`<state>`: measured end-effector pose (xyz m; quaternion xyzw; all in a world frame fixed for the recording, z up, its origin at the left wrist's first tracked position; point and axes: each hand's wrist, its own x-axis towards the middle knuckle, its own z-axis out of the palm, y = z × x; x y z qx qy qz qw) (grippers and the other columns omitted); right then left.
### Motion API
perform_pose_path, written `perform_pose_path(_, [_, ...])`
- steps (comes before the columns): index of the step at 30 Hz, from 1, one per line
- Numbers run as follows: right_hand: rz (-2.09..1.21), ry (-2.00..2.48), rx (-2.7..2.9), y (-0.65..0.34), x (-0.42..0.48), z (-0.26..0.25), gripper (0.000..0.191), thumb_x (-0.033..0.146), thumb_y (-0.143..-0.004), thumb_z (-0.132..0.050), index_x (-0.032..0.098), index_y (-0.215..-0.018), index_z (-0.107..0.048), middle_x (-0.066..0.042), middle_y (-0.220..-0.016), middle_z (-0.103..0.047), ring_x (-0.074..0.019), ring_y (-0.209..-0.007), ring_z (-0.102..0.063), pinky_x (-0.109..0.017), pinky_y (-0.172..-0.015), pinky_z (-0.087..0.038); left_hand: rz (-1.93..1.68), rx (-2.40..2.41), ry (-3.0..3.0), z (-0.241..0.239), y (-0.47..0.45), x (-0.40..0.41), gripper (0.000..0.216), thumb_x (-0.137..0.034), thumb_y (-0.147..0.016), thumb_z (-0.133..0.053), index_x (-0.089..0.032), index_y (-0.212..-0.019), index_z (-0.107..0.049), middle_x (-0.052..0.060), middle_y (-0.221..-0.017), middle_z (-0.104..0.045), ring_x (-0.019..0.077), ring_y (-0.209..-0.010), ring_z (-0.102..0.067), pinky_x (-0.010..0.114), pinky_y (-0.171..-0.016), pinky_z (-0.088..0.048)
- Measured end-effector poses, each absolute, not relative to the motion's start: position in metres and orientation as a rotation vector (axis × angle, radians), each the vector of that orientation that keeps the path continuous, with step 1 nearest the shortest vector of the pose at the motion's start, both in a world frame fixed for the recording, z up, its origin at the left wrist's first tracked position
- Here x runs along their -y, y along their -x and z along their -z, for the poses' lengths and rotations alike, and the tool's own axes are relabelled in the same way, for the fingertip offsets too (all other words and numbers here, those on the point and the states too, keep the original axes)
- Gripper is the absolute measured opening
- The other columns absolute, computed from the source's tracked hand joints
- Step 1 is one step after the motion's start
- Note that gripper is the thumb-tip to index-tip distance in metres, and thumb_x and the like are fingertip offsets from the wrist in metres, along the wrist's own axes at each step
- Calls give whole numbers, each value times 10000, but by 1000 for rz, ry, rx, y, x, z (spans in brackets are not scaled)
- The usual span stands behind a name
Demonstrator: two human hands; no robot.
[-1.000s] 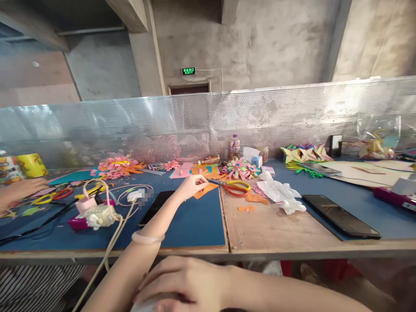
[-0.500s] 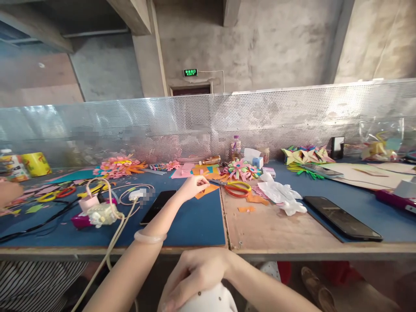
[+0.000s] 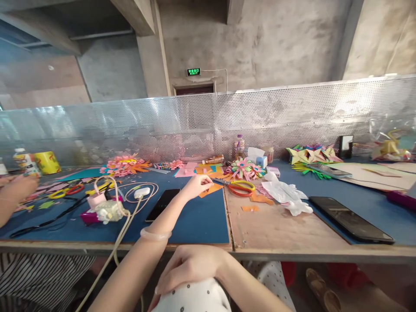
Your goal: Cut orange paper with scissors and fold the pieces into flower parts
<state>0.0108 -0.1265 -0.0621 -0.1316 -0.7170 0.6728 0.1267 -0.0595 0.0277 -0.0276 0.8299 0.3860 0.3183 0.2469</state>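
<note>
My left hand (image 3: 199,186), with a pale bracelet (image 3: 156,235) on the wrist, rests on the blue table top. Its fingers are curled together at the edge of some orange paper (image 3: 212,189); I cannot make out whether anything is between them. Just right of the fingertips lie scissors (image 3: 242,187) with yellow and red handles. Under my left forearm is a black phone (image 3: 162,204). Below the table edge, my right hand (image 3: 191,266) lies draped over my knee in white dotted cloth (image 3: 191,299), fingers stretched and holding nothing.
Paper flowers (image 3: 243,169), pink paper sheets (image 3: 188,169) and a bottle (image 3: 239,146) stand toward the perforated metal screen (image 3: 276,117). Crumpled tissue (image 3: 284,190) and another phone (image 3: 351,219) are on the right. Chargers with cables (image 3: 108,211) sit left, near another person's arm (image 3: 16,195).
The view has shifted slightly, so the table things appear a little farther right. My left hand stays by the orange paper and my right hand on the knee. More of the other person's arm shows.
</note>
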Motion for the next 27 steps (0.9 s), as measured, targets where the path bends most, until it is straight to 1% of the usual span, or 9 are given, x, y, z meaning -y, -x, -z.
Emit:
perform_pose_path(4, [-1833,488,2122,-19,128,64,230,295,-672,-605,102,-758,-695,-37,-827,-682,-169,-826,-601,-201,-780,-435,-879,-1074,-2255,26,59,-26,211,-340,-744,-565,-152,-828,-611,65,-833,-662,174,-773,-613,294,-696,-473])
perform_pose_path(10, [-1768,489,2131,-31,134,62,243,265,-708,-547,112,-800,-712,-28,-826,-684,-159,-835,-593,-182,-776,-423,-870,-1059,-2258,27,59,-29,220,-344,-735,-570,-153,-836,-613,56,-816,-661,172,-767,-610,297,-699,-469])
perform_pose_path(15, [-1681,584,2156,-33,135,65,270,250,-708,-525,114,-848,-712,-29,-820,-684,-145,-782,-591,-169,-693,-426,-877,-1030,-2266,30,61,-33,215,-340,-738,-565,-152,-827,-617,57,-807,-662,176,-782,-614,299,-713,-467])
perform_pose_path(21, [-1563,617,2239,-42,136,57,270,215,-718,-501,122,-857,-713,-22,-868,-692,-147,-818,-606,-159,-706,-420,-847,-1039,-2271,31,61,-36,192,-330,-729,-572,-153,-797,-602,61,-822,-662,171,-763,-615,292,-685,-479])
perform_pose_path(27, [-1437,604,2277,-57,141,56,267,229,-746,-493,144,-867,-715,-15,-886,-696,-145,-836,-614,-158,-718,-420,-871,-1009,-2291,34,62,-40,148,-295,-730,-573,-158,-780,-598,54,-841,-664,163,-767,-614,302,-728,-477])
